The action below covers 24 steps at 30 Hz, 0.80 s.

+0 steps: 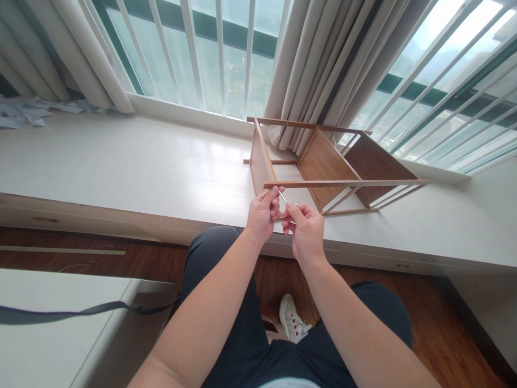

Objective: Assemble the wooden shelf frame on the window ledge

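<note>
One broad white ledge (121,172) under the window bears a wooden rack (323,161) tipped on its side, apparently so that its open frame faces the seated person within easy reach. Its nearest rail (343,184) runs just above the hands. The left hand (263,215) and right hand (307,231) meet at the ledge's front edge, fingertips closed in a pinch on a thin metal rod (283,197) between them. So slim a piece likely needs both hands to steady it. It slants up toward the rail's left end.
</note>
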Available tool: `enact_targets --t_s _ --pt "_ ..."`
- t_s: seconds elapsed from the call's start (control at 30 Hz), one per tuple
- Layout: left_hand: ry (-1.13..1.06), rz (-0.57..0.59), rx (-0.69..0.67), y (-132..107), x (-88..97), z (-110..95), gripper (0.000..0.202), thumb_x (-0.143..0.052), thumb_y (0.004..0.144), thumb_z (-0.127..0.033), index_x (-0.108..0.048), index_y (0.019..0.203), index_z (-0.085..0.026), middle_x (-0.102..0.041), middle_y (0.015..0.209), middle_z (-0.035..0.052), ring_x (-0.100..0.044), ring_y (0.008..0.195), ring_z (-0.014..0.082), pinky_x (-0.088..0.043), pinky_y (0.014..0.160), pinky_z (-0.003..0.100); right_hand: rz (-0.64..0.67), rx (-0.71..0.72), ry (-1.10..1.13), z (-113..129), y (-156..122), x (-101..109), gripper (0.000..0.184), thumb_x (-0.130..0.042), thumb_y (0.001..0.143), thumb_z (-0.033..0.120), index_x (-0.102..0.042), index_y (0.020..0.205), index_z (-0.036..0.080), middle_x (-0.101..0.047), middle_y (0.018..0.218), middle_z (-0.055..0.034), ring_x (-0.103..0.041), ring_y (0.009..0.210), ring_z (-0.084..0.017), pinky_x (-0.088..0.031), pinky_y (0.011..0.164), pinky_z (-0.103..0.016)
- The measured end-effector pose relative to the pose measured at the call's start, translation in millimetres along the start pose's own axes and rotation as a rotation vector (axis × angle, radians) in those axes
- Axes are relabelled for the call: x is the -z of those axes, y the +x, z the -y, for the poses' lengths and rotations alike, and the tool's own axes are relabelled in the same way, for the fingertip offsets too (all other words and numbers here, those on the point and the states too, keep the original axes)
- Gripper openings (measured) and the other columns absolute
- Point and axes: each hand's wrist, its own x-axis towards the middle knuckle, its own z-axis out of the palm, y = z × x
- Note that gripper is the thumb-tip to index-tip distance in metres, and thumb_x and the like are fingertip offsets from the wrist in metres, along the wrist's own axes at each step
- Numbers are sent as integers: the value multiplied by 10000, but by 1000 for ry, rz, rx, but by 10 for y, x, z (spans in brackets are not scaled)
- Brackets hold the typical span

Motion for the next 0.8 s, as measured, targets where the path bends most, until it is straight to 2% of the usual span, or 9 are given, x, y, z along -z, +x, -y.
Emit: enact_targets --t_s 0.1,0.2,0.33,0.6,0.8 --pt "-12 3 27 1 -3 -7 483 -927 665 -444 -742 957 -107 -422 617 -93 -290 429 -9 -204 392 168 -23 176 -274 6 27 93 367 -775 811 497 -595 773 179 -667 697 -4 -554 543 -109 -434 490 -252" --pt "-18 9 39 7 0 -9 486 -926 668 -445 -740 960 -103 -414 619 -95 -288 432 -12 -204 394 162 -12 450 -599 44 87 191 275 -715 873 421 -627 767 183 -657 716 2 -558 601 -105 -463 603 -266" --pt "-17 23 42 22 8 -5 512 -915 685 -483 -737 973 -99 -410 622 -94 -302 440 -8 -216 397 158 60 715 -814 91 171 249 222 -665 912 331 -616 750 187 -634 720 11 -537 607 -96 -446 642 -262" --pt "-26 32 42 30 22 7 474 -912 698 -445 -739 977 -103 -406 622 -95 -306 443 -9 -212 402 156 110 886 -920 85 231 245 228 -623 961 282 -579 756 193 -596 727 12 -514 631 -96 -420 655 -253" --pt "-12 15 43 22 16 5 486 -922 677 -457 -743 974 -116 -414 610 -95 -312 437 -6 -215 396 163 119 931 -1022 102 228 236 268 -585 989 275 -567 734 193 -585 716 -4 -507 655 -111 -399 675 -263"
